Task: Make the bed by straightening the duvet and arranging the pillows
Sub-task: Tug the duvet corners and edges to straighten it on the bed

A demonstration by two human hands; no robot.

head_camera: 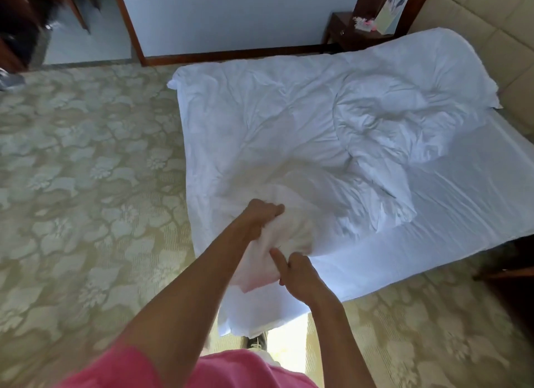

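Observation:
A white, crumpled duvet [303, 121] lies spread over the bed, bunched near the middle and the headboard end. The bare white sheet [450, 202] shows along the right side. I stand at the bed's foot corner. My left hand [260, 214] is closed on a gathered fold of the duvet's near corner and lifts it. Just below it, my right hand [297, 272] grips the same bunched corner, with its index finger stretched out along the cloth. No pillow is visible.
Patterned green-beige carpet [86, 185] surrounds the bed. A padded beige headboard [476, 40] runs at the upper right, with a dark wooden nightstand [352, 32] beside it. Dark furniture [508, 272] stands at the right edge. A shoe [255, 343] shows below the duvet corner.

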